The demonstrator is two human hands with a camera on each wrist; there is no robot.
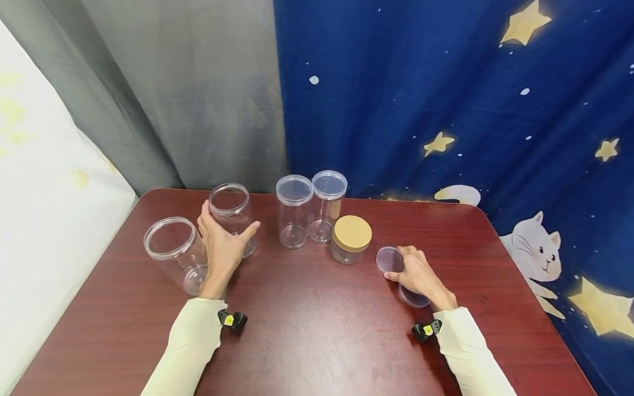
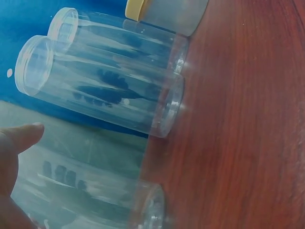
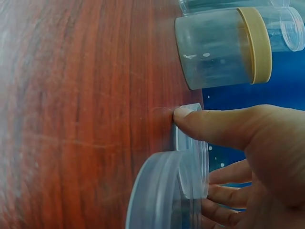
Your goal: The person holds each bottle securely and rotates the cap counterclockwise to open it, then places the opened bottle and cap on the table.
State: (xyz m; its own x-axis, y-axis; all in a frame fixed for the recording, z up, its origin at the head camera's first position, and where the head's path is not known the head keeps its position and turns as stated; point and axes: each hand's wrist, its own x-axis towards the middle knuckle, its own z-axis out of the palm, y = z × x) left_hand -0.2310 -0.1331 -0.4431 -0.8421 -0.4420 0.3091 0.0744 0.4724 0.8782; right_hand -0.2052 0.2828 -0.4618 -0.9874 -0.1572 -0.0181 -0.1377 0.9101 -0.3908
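Note:
My left hand (image 1: 225, 247) is at an uncapped clear jar (image 1: 233, 220), its fingers along the left side and its thumb stretched out to the right. In the left wrist view the thumb (image 2: 24, 137) looks straight and apart from the jar wall. My right hand (image 1: 418, 272) pinches a round clear lid (image 1: 388, 259) at its rim, low over the table. The right wrist view has the thumb on the near edge and the fingers at the far side. A second clear lid (image 1: 415, 298) lies beneath that hand, partly hidden by it.
Another uncapped clear jar (image 1: 170, 256) stands at the left, beside my left hand. Two tall jars with clear lids (image 1: 294, 212) (image 1: 328, 206) stand side by side mid-table. A short jar with a yellow lid (image 1: 351, 236) is right of them. Curtains hang behind the table (image 1: 317, 330).

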